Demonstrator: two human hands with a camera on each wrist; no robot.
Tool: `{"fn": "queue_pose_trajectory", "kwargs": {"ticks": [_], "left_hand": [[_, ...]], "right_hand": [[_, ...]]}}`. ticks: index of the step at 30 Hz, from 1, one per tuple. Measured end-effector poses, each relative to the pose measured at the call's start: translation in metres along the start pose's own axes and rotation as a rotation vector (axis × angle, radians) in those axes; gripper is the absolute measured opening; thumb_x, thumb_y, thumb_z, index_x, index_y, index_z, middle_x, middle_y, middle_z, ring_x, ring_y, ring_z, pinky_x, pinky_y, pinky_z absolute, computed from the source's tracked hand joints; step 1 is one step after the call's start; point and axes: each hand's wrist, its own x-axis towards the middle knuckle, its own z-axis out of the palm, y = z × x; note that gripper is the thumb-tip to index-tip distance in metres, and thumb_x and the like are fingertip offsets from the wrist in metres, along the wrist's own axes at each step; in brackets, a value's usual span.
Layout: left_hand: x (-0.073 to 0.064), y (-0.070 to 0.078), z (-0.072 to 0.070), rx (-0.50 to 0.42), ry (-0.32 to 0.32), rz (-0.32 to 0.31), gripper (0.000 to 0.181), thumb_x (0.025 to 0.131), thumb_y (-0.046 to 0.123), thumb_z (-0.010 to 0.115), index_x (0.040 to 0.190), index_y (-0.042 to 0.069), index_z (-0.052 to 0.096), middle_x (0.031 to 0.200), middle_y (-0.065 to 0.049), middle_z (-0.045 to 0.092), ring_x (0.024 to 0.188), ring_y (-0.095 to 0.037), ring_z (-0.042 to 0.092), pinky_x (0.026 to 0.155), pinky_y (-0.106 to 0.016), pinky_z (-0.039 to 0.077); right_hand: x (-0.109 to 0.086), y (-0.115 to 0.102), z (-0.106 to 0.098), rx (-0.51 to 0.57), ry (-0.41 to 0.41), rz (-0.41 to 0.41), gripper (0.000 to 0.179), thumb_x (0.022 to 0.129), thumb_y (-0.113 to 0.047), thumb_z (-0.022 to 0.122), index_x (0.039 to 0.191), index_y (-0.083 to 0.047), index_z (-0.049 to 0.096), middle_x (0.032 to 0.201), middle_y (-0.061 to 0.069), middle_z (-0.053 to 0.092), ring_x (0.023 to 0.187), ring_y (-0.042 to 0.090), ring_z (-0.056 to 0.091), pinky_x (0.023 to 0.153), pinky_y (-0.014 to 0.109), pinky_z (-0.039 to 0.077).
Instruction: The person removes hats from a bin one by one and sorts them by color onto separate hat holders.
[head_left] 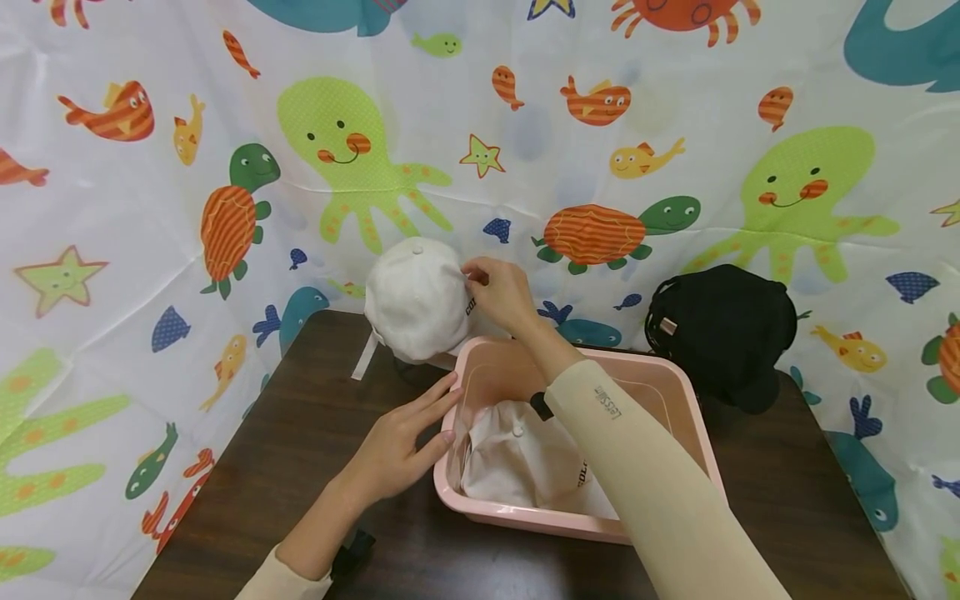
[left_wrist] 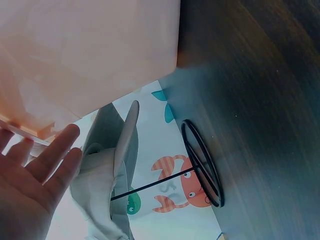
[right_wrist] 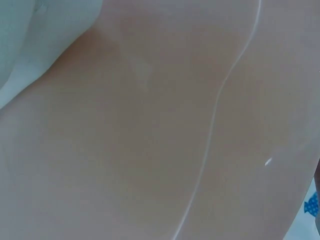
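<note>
A white baseball cap (head_left: 416, 300) with dark lettering sits on a black wire stand (left_wrist: 202, 165) behind the left end of a pink plastic basin (head_left: 540, 521). My right hand (head_left: 504, 292) reaches over the basin and pinches the cap's lettered side with curled fingers and thumb. Fingers spread and nearly straight, my left hand (head_left: 401, 446) rests against the basin's left rim. A second white cap (head_left: 517, 458), also lettered, lies inside the basin. The right wrist view shows mostly the basin's inner wall (right_wrist: 135, 150), with the right hand out of sight.
A black cap (head_left: 723, 333) stands at the back right, just behind the basin's corner. All of this is on a dark wooden table (head_left: 300, 450). A white curtain (head_left: 465, 50) printed with sea animals hangs close behind and along the sides.
</note>
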Motion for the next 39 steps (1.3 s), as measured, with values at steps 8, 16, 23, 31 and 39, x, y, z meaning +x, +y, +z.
{"fn": "queue_pose_trajectory", "kwargs": {"ticks": [8, 16, 23, 31, 39], "left_hand": [[0.001, 0.001, 0.001, 0.002, 0.004, 0.004, 0.053, 0.103, 0.027, 0.064, 0.152, 0.008, 0.056, 0.165, -0.002, 0.042, 0.142, -0.027, 0.052, 0.106, -0.052, 0.050], [0.002, 0.000, 0.002, 0.014, 0.005, 0.007, 0.053, 0.103, 0.029, 0.063, 0.152, 0.009, 0.057, 0.165, -0.002, 0.042, 0.140, -0.027, 0.054, 0.105, -0.052, 0.051], [0.003, 0.000, 0.001, 0.013, 0.007, 0.011, 0.053, 0.103, 0.028, 0.064, 0.152, 0.009, 0.056, 0.165, -0.001, 0.042, 0.142, -0.025, 0.052, 0.107, -0.051, 0.049], [0.001, 0.000, 0.001, 0.016, 0.013, 0.014, 0.053, 0.103, 0.027, 0.064, 0.152, 0.008, 0.056, 0.165, -0.003, 0.043, 0.140, -0.028, 0.054, 0.105, -0.053, 0.051], [0.000, 0.000, 0.001, 0.016, 0.015, 0.007, 0.054, 0.102, 0.026, 0.066, 0.152, 0.008, 0.056, 0.165, -0.002, 0.042, 0.140, -0.028, 0.055, 0.105, -0.052, 0.051]], "right_hand": [[-0.002, 0.001, -0.005, -0.008, -0.044, 0.016, 0.021, 0.100, -0.004, 0.069, 0.120, -0.001, 0.076, 0.107, 0.013, 0.076, 0.094, 0.025, 0.069, 0.086, 0.036, 0.058], [-0.001, -0.006, -0.024, -0.114, -0.079, -0.031, 0.024, 0.101, -0.009, 0.068, 0.125, -0.005, 0.075, 0.112, 0.010, 0.077, 0.099, 0.025, 0.072, 0.088, 0.039, 0.057], [-0.004, -0.017, -0.049, -0.154, -0.059, -0.073, 0.026, 0.102, -0.013, 0.070, 0.126, -0.005, 0.074, 0.112, 0.009, 0.077, 0.100, 0.025, 0.073, 0.082, 0.040, 0.058], [-0.012, -0.024, -0.075, -0.136, -0.015, -0.155, 0.027, 0.101, -0.012, 0.071, 0.126, -0.003, 0.074, 0.112, 0.012, 0.077, 0.097, 0.026, 0.075, 0.081, 0.041, 0.058], [-0.024, -0.028, -0.098, -0.218, -0.030, -0.192, 0.029, 0.101, -0.014, 0.072, 0.127, -0.003, 0.072, 0.114, 0.011, 0.077, 0.098, 0.026, 0.075, 0.083, 0.043, 0.058]]}}
